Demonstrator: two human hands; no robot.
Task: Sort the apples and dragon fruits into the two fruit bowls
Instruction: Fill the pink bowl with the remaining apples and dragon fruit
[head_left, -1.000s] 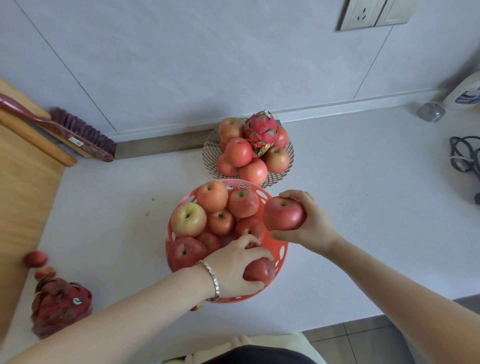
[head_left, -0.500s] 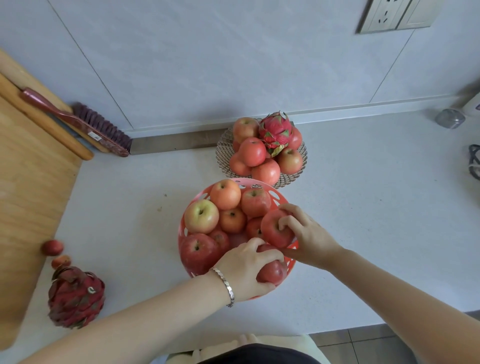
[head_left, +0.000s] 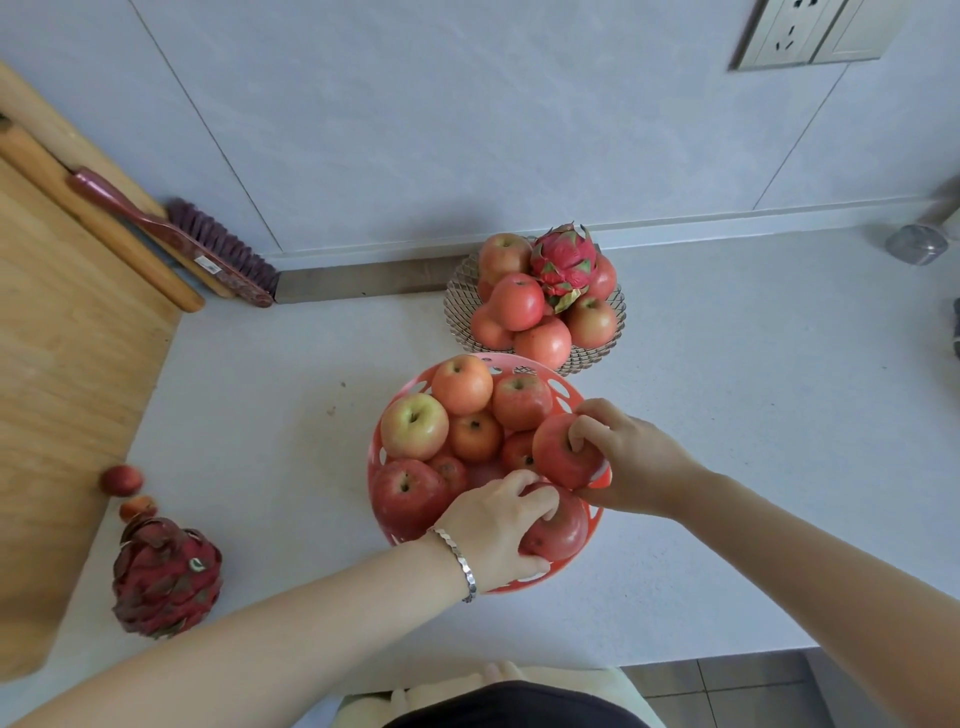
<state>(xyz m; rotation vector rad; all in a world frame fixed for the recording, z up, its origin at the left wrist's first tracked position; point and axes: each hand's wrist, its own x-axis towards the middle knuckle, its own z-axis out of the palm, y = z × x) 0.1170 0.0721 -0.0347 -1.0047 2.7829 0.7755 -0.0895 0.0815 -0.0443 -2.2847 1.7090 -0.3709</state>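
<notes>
- The red perforated bowl (head_left: 519, 584) sits near the front middle of the pale counter (head_left: 753, 441); it is heaped with apples, mostly red and orange, with one yellow-green apple (head_left: 414, 426) at its left side
- Just behind it stands a patterned clear bowl (head_left: 597, 353) piled with red apples; a pink dragon fruit (head_left: 563, 260) with green-tipped scales rests on top at the back; whether the two rims touch cannot be told
- A darker dragon fruit (head_left: 166, 577) lies on the counter well to the left, beside the wooden board (head_left: 62, 364); two small red fruits (head_left: 121, 479) sit just behind it
- The left hand (head_left: 493, 525) reaches in from the lower left, a silver bracelet (head_left: 462, 564) at the wrist; its fingers curl over a dark red apple (head_left: 563, 525) at the bowl's near right, thumb on the near side
- The right hand (head_left: 634, 462) comes in from the right; its fingers curl over the top of a red apple (head_left: 558, 452) at the bowl's right rim, one fingertip in the stem hollow, thumb beneath
- The wall closes the back; a brush (head_left: 208, 249) leans in the left corner; the counter's front edge runs just below the red bowl; broad counter stretches to the right of both bowls, and between the red bowl and the darker dragon fruit
</notes>
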